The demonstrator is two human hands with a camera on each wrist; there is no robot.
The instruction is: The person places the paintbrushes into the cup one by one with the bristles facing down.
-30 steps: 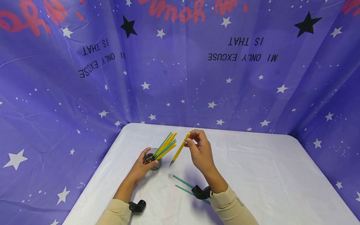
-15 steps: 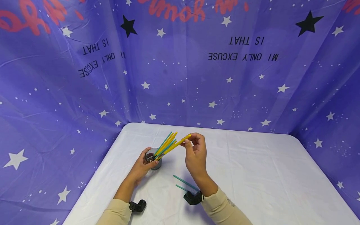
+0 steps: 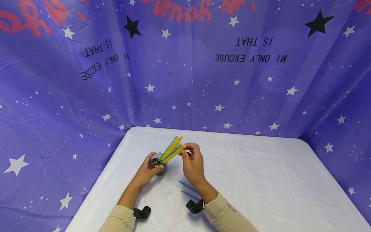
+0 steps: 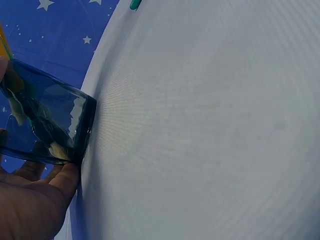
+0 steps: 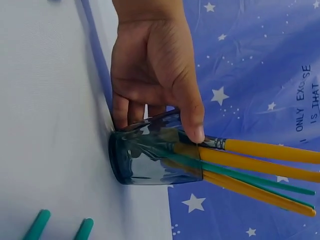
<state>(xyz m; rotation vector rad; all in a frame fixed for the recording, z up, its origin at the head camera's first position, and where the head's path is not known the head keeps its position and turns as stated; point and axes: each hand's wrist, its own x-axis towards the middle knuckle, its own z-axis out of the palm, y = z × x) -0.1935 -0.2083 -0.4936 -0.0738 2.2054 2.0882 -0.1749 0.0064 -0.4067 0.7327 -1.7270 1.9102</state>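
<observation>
While the left hand [image 3: 146, 172] grasps the glass [image 3: 157, 167] on the worktop [image 3: 261, 180], the right hand [image 3: 191, 162] pinches a yellow pencil [image 3: 174, 154] entering it; a hard shove could tip it.

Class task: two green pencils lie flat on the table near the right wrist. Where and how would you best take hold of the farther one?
Grip the farther green pencil near its bare far-left end, pinching across the thin shaft from above. It lies flat on the table, so only a top-down pinch fits. Its near end runs under the right hand, and the other green pencil lies close beside it, so keep fingers narrow.
</observation>
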